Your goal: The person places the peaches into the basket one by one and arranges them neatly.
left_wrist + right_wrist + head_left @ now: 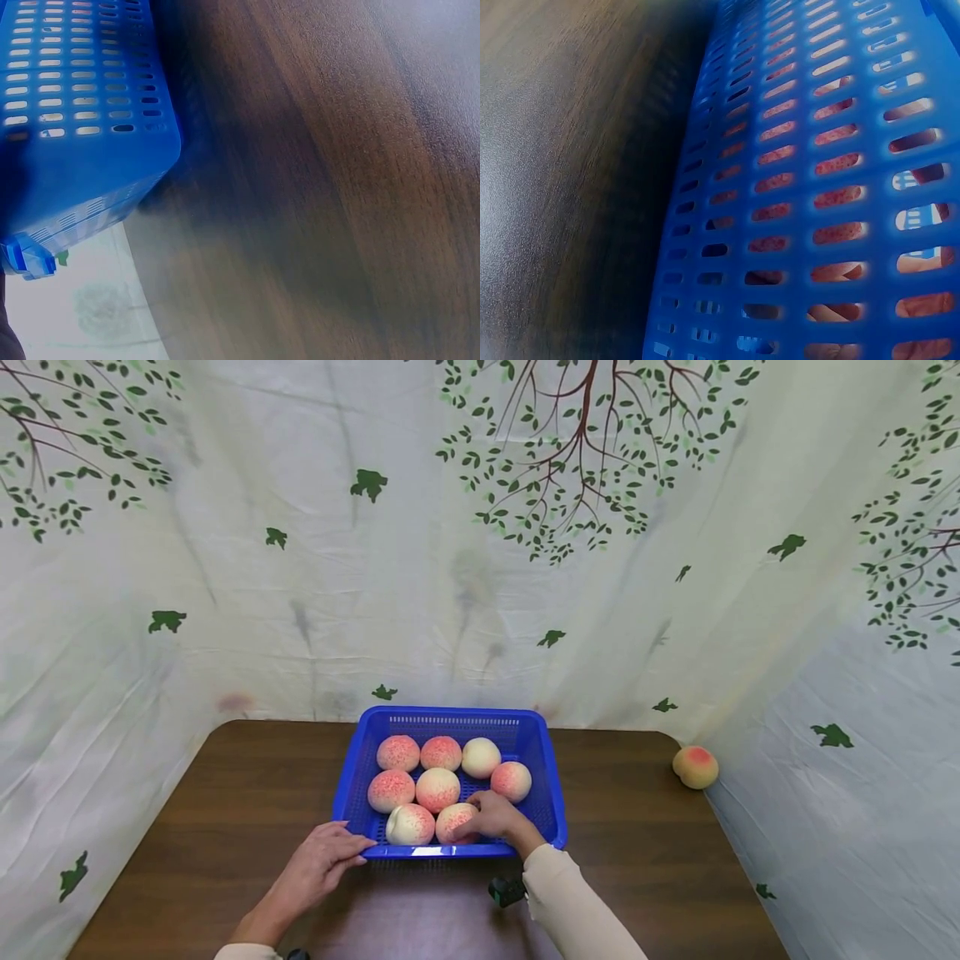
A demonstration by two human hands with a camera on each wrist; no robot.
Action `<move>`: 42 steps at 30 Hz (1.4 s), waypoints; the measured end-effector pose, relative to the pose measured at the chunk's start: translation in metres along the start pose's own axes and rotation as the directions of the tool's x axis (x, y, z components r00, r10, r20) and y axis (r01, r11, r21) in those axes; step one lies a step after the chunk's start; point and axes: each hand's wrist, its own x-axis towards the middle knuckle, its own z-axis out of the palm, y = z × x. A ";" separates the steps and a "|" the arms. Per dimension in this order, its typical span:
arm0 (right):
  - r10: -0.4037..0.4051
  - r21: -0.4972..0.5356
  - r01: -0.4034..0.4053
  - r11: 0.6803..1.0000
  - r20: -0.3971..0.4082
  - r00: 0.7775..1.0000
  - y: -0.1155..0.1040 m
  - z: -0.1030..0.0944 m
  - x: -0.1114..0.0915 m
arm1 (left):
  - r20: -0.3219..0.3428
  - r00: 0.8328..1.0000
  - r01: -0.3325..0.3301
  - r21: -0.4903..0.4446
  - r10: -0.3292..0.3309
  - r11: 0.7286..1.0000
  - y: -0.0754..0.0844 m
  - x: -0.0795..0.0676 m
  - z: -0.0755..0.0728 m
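A blue plastic basket (555, 793) with slotted walls stands on the table and holds several pink-and-cream peaches, among them a pale creased one (410, 824) at the front left. My left hand (318, 864) grips the basket's rim at its near left corner. Inside the near right part, my right hand (495, 817) has its thumb and fingers around a speckled peach (455, 823). Another peach (512, 782) lies just behind that hand. Through the slots in the right wrist view, pink peach skin (838, 196) and parts of fingers show. The left wrist view shows the basket's outer wall (90, 172).
A lone yellow-orange peach (696, 767) sits at the far right corner of the brown wooden table (630, 843). Pale cloth (480, 610) printed with leaves and branches hangs behind the table and along both sides.
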 end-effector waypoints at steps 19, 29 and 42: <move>-0.026 0.202 0.024 0.979 0.010 1.000 0.014 -0.015 -0.006 | 0.011 1.000 -0.007 0.003 0.007 1.000 -0.001 0.002 0.005; -0.155 0.402 0.174 0.899 -0.081 0.985 0.025 -0.046 -0.019 | 0.021 1.000 0.009 0.002 -0.009 1.000 0.000 0.002 0.004; -0.098 0.536 0.287 0.794 -0.353 0.930 0.053 -0.087 -0.047 | 0.020 1.000 0.004 -0.006 -0.004 1.000 0.002 0.002 0.003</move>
